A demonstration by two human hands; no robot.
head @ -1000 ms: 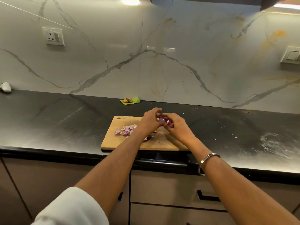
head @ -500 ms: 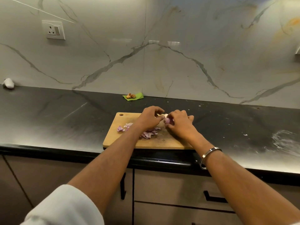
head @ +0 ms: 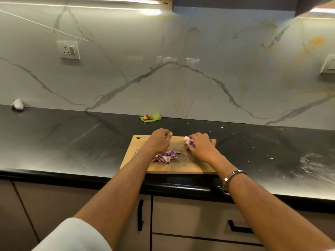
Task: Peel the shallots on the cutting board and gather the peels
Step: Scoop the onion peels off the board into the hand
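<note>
Right now the right hand (head: 201, 148) grips a part-peeled shallot (head: 189, 142) low over the board (head: 181, 167), prob so skins drop there. Left hand (head: 158, 140) is curled near the board's far edge; can't tell if it holds anything. Peels (head: 165, 156) lie heaped mid-board, btwn the wrists.

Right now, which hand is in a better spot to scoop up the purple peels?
The left hand, probably. The pile of peels lies on the cutting board just beside that wrist, and its fingers look free. The right hand is busy holding a shallot.
</note>
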